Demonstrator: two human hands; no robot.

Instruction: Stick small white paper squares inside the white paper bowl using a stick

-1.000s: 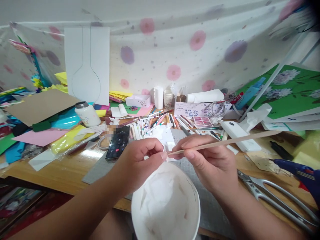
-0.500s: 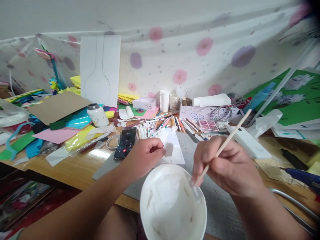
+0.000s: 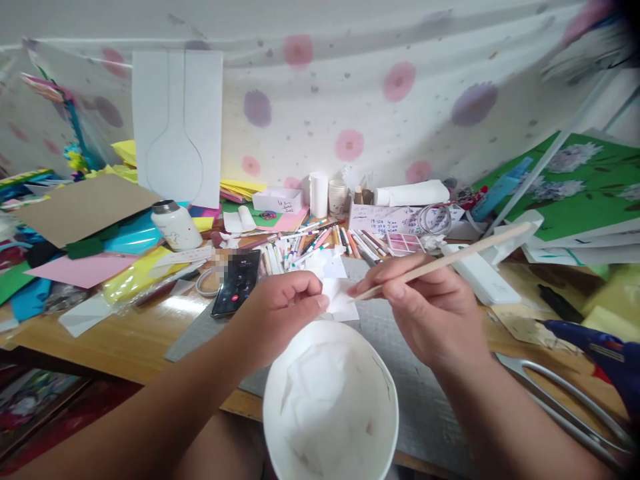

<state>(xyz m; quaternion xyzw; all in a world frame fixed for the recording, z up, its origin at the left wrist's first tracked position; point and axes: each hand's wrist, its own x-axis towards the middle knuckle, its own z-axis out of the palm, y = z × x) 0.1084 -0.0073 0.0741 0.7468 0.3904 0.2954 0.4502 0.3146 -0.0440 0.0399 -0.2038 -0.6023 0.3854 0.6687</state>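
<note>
Close over the far rim of a white tub (image 3: 269, 407), my left hand (image 3: 283, 310) pinches a small piece of white paper (image 3: 341, 301) between thumb and fingers. My right hand (image 3: 435, 310) grips a slim wooden stick (image 3: 470, 252) that slants up to the right. The stick's lower end is over the paper; I cannot tell whether it touches. Inside the tub are whitish, crumpled-looking material and a few darker marks. The tub stands at the table's near edge, below both hands.
A phone (image 3: 239, 283) lies left of my hands, with a white bottle (image 3: 176, 225) behind it. Several markers (image 3: 310, 247) spread behind the paper. On the right are scissors (image 3: 560, 400), a blue glue gun (image 3: 595, 343) and a white box-like object (image 3: 483, 277). A grey mat (image 3: 425, 407) covers the table's middle.
My right hand has swung the stick from the tub's right inner wall up and left to the paper, tilting it flatter. My left hand keeps its pinch. The view has shifted slightly right.
</note>
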